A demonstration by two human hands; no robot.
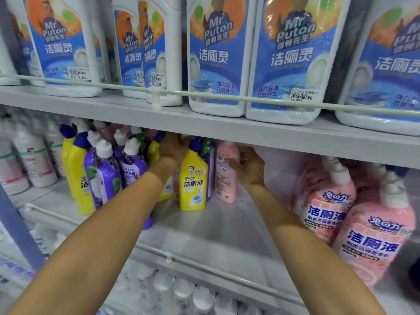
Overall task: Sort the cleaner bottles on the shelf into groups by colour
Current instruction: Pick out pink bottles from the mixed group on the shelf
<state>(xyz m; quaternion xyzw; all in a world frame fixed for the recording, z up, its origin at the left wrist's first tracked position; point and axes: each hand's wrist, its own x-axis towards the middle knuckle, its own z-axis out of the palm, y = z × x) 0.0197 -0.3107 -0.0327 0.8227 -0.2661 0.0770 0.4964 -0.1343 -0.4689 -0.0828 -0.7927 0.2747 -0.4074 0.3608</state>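
Hands work deep in the middle shelf, both reaching under the shelf above. The right hand is curled against the side of a lone pink plastic cleaner bottle with a printed back label, fingers wrapping its right flank; whether the thumb closes a full grip cannot be told. The left hand reaches in behind a yellow angled-neck bottle with a dark blue cap, its fingers hidden among the bottle necks, so its grip cannot be told.

That pink bottle stands just left of the right hand, touching a purple bottle squeezed between it and the yellow one. Well off to the right of the right hand stands the cluster of pink bottles with white caps, with bare shelf between.

To do this well, the pink bottle should probably be grasped around its body, lifted clear of its purple neighbour rather than dragged, and carried right to join the pink cluster, label turned forward. Meanwhile the left hand could steady the yellow and purple bottles, since tall narrow bottles packed this close are likely to topple.
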